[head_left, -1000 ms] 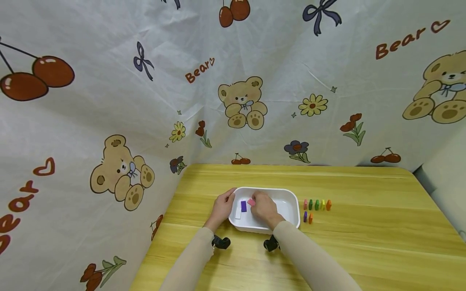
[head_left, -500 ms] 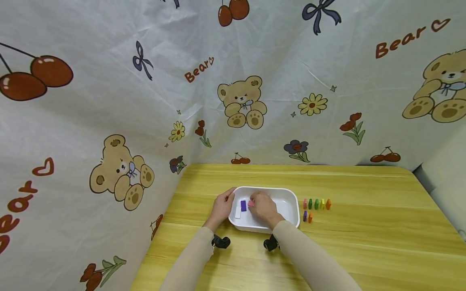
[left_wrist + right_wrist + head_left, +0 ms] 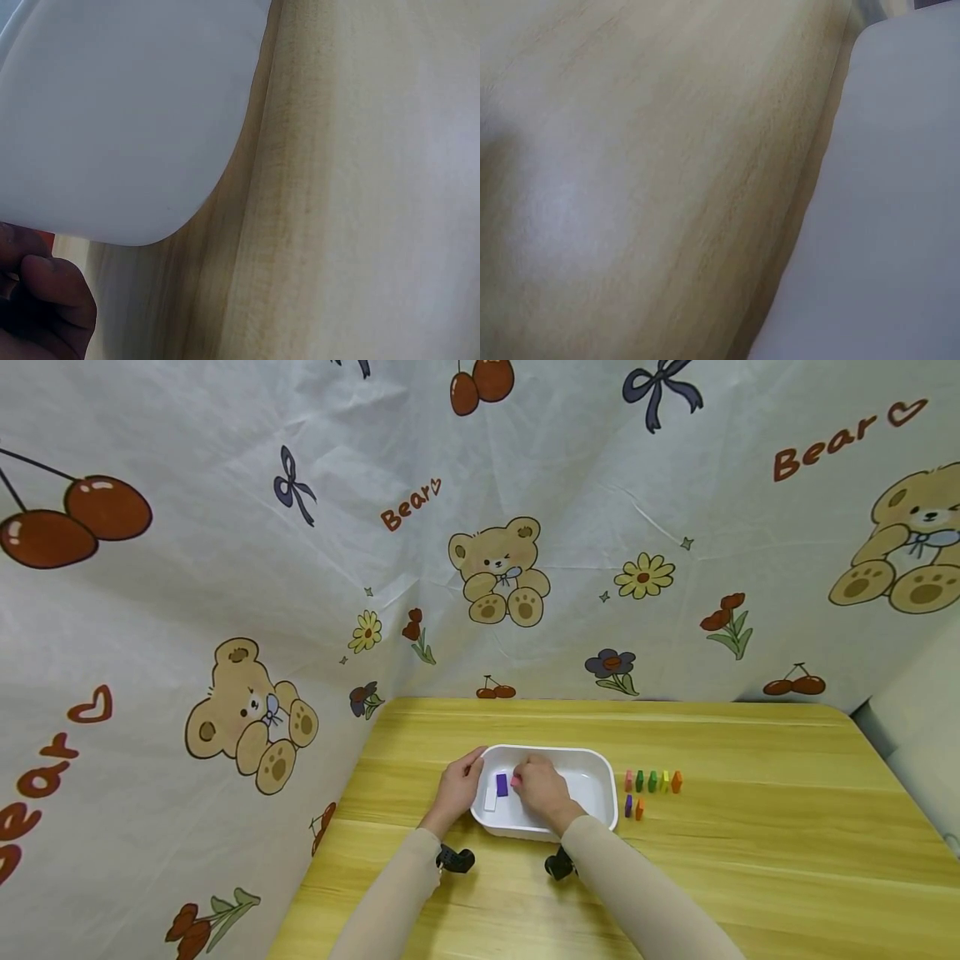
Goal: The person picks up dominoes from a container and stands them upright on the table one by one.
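Observation:
A white plastic tray (image 3: 581, 760) stands on the wooden table. My left hand (image 3: 456, 787) holds its left end; in the left wrist view the curled fingers (image 3: 56, 281) are at the outer wall. Inside the tray, my right hand (image 3: 543, 787) pinches a small pink domino (image 3: 515, 782), mostly hidden by the fingers. Just left of it is a purple domino (image 3: 502, 785), with a white domino (image 3: 491, 798) beside that, near the tray's left wall. The right wrist view shows only the tray's outside (image 3: 885, 180) and table, not the fingers.
Right of the tray, several coloured dominoes stand in a back row, including an orange domino (image 3: 677, 782). In front of them are a purple domino (image 3: 628, 806) and another orange domino (image 3: 640, 809). A bear-printed cloth (image 3: 577, 485) hangs behind and left of the table (image 3: 750, 860).
The pink domino has turned in my right fingers and shifted slightly left, so less of it shows. My left hand has stayed at the tray's left end.

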Demonstrator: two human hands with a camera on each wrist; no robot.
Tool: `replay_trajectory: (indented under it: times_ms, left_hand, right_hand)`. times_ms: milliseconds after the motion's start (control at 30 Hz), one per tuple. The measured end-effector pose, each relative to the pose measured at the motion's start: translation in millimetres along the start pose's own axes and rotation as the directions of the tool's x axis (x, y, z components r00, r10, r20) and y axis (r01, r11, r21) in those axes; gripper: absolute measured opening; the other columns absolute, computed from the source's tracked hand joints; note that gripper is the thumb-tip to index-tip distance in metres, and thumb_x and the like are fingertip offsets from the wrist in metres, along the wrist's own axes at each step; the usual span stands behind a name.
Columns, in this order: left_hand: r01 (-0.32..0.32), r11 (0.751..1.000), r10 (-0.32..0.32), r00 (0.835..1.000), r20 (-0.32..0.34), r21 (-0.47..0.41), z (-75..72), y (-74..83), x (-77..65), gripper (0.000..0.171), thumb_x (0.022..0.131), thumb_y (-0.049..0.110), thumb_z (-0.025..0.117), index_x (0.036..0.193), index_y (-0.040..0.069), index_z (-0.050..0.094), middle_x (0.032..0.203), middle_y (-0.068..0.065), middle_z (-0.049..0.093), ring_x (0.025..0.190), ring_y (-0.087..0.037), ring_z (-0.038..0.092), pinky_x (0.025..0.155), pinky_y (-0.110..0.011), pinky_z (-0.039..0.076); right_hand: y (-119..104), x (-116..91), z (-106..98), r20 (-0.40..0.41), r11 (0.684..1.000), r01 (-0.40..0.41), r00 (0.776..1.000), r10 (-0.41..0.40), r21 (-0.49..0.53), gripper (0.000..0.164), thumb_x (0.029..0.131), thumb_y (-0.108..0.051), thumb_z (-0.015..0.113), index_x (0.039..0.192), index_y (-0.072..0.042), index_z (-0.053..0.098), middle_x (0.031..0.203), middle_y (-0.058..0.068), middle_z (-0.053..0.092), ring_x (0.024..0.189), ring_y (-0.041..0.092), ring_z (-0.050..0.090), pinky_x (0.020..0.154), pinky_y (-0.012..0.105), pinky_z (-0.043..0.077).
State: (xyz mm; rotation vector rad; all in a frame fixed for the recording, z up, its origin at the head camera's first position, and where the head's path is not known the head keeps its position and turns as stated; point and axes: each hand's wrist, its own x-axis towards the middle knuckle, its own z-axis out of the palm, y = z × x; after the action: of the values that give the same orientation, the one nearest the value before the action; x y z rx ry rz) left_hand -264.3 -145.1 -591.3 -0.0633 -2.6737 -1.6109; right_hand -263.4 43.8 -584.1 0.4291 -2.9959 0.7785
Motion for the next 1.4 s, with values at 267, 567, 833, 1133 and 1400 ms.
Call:
replay_trajectory:
  times_ms: [267,567,833,1133,1400]
  left_hand:
    - [0.001,1.0,-0.001,1.0,0.005,-0.005,0.2,0.6,-2.3,0.039,0.11,0.029,0.05,0.147,0.019,0.06,0.149,-0.007,0.06,0.14,-0.028,0.054,0.116,-0.046,0.047]
    - [0.002,1.0,-0.002,1.0,0.001,-0.01,-0.4,1.0,-2.6,0.039,0.11,0.029,0.05,0.146,0.019,0.061,0.148,-0.008,0.06,0.139,-0.029,0.055,0.115,-0.047,0.048]
    - [-0.012,1.0,0.012,1.0,0.007,0.009,-0.9,0.7,-2.8,0.039,0.111,0.029,0.049,0.146,0.019,0.061,0.149,-0.008,0.06,0.141,-0.029,0.053,0.117,-0.046,0.046]
    - [-0.018,1.0,0.018,1.0,-0.006,0.018,-1.2,2.6,-2.6,0.039,0.11,0.03,0.049,0.146,0.019,0.061,0.148,-0.008,0.06,0.142,-0.03,0.053,0.117,-0.047,0.045]
    - [-0.002,1.0,0.002,1.0,-0.002,0.012,-1.6,2.2,-1.7,0.04,0.11,0.03,0.049,0.147,0.019,0.06,0.149,-0.007,0.059,0.142,-0.029,0.052,0.118,-0.047,0.045]
  right_hand:
    - [0.6,-2.0,0.2,0.011,1.0,0.01,1.0,-0.01,-0.01,0.005,0.095,-0.013,0.073,0.093,-0.009,0.075,0.096,0.005,0.059,0.1,0.026,0.055,0.084,0.044,0.059]
    - [4.7,-2.1,-3.5,0.009,0.998,0.029,1.0,-0.029,0.062,0.006,0.095,-0.012,0.074,0.095,-0.006,0.076,0.101,0.009,0.065,0.105,0.029,0.06,0.1,0.046,0.053]
    - [10.2,-2.2,-3.6,-0.012,0.99,0.049,0.999,-0.048,0.13,0.005,0.092,-0.009,0.075,0.093,-0.005,0.074,0.1,0.01,0.068,0.1,0.028,0.062,0.098,0.046,0.053]
    - [11.1,-1.1,-7.8,-0.023,0.982,0.043,0.999,-0.039,0.186,0.004,0.089,-0.003,0.075,0.093,-0.002,0.073,0.095,0.011,0.07,0.093,0.025,0.062,0.093,0.045,0.054]
    - [9.5,-8.5,-19.3,0.008,0.966,0.0,1.0,-0.002,0.26,0.01,0.093,-0.004,0.072,0.103,-0.002,0.069,0.096,0.008,0.066,0.089,0.02,0.059,0.087,0.041,0.055]
